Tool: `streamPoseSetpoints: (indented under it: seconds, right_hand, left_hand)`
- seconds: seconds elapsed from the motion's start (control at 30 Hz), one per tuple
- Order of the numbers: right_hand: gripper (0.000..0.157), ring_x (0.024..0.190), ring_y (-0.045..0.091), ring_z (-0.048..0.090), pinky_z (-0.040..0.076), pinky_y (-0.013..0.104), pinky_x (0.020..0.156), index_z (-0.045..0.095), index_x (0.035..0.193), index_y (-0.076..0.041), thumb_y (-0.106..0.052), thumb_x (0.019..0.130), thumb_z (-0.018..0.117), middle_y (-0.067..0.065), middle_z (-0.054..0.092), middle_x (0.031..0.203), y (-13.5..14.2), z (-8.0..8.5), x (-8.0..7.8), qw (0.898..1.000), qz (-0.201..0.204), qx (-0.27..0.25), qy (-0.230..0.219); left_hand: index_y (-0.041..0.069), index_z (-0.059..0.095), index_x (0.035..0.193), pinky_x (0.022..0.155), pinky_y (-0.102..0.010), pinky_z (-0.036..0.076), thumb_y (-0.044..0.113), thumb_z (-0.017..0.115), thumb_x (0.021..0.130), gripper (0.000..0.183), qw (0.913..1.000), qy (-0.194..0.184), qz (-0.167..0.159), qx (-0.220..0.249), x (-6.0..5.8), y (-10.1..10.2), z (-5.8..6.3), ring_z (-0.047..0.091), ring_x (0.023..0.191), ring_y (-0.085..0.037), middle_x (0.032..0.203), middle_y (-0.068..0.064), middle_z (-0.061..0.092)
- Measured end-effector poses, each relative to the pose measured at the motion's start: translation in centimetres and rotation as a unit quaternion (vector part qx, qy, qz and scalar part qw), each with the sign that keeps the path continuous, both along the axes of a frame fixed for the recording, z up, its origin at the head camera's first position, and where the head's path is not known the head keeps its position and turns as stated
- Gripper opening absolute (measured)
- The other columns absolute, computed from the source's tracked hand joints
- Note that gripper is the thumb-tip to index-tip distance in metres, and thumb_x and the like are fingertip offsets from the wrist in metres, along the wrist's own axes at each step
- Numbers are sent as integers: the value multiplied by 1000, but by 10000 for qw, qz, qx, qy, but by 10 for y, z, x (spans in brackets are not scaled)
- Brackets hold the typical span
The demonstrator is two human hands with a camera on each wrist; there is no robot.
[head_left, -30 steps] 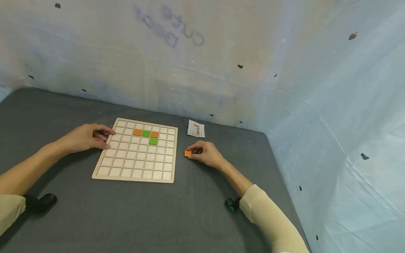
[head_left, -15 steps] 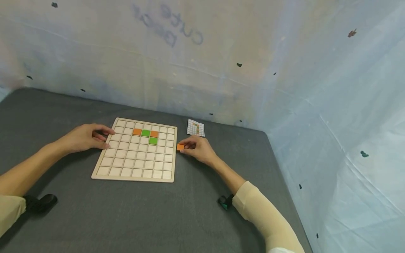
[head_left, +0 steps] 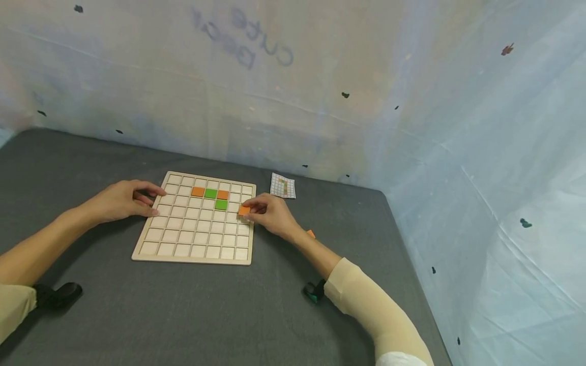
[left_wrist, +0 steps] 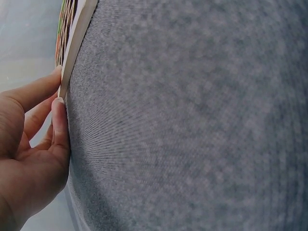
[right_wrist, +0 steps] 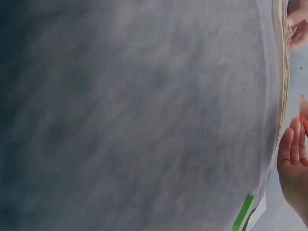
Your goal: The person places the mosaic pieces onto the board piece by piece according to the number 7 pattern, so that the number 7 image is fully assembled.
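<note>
A pale wooden grid board (head_left: 192, 260) lies on the dark grey cloth. Two orange tiles alternate with a green tile (head_left: 210, 193) in one row. Another green tile (head_left: 222, 205) sits below the right orange one (head_left: 223, 194). My right hand (head_left: 274, 216) pinches a loose orange tile (head_left: 244, 210) between thumb and fingers over the board's right side. In the right wrist view the held tile shows only as a thin orange edge. My left hand (head_left: 121, 201) touches the board's left edge with thumb and fingertips spread apart; the left wrist view shows those fingers (left_wrist: 41, 91) against the rim.
A small paper card (head_left: 282, 186) printed with a coloured grid lies behind the board's right side. One more orange tile (head_left: 311, 234) peeks out beside my right forearm. The right wrist view shows a green block edge (right_wrist: 243, 213) on the cloth. A pale curtain (head_left: 293, 127) hangs behind.
My right hand has moved left with the orange tile, from the cloth beside the board to over its right columns. The orange tile by my forearm has come into view. My left hand stays put.
</note>
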State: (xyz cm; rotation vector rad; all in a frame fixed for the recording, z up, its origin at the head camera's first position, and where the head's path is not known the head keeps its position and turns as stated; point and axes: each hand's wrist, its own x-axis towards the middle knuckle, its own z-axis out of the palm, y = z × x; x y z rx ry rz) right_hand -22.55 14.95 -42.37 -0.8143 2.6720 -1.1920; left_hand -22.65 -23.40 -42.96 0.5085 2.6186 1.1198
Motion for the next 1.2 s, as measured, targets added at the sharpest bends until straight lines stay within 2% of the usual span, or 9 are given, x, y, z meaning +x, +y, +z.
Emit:
streamPoseSetpoints:
  seconds: [0.23,0.43,0.77,0.93,1.2]
  right_hand:
    - [26,83,4,61,51,20,74,74,117,-13,-18,92,75,-3,65,99,-19,4,2,9997,125,200,91]
    - [26,83,-1,60,49,16,73,74,115,-14,-21,91,76,-7,65,97,-29,1,3,9990,191,385,137]
    - [26,83,-2,58,47,11,73,75,114,-12,-21,90,76,-3,66,99,-48,-4,5,9945,372,759,616]
    - [24,83,-2,56,45,10,71,75,114,-13,-20,91,75,-3,65,99,-55,-6,5,9912,324,953,861]
    - [25,82,-1,55,44,10,70,75,115,-12,-19,91,75,-1,64,98,-57,-6,6,9930,281,812,812]
  left_hand:
    - [0,56,137,76,-29,50,31,79,87,62,10000,-12,4,-5,-1,0,1,58,110,-35,129,-22,54]
    - [1,56,137,75,-29,51,31,79,87,62,10000,-38,8,24,1,2,0,58,110,-35,129,-22,54]
    - [1,57,136,74,-29,51,32,79,86,63,10000,-75,21,15,1,1,-1,58,109,-34,129,-22,53]
    - [1,57,136,73,-29,51,31,79,87,62,10000,-23,19,-17,0,-1,0,58,108,-33,128,-22,54]
    - [0,56,137,74,-28,50,29,79,88,61,10000,6,-12,-29,0,-2,0,58,108,-32,128,-22,54]
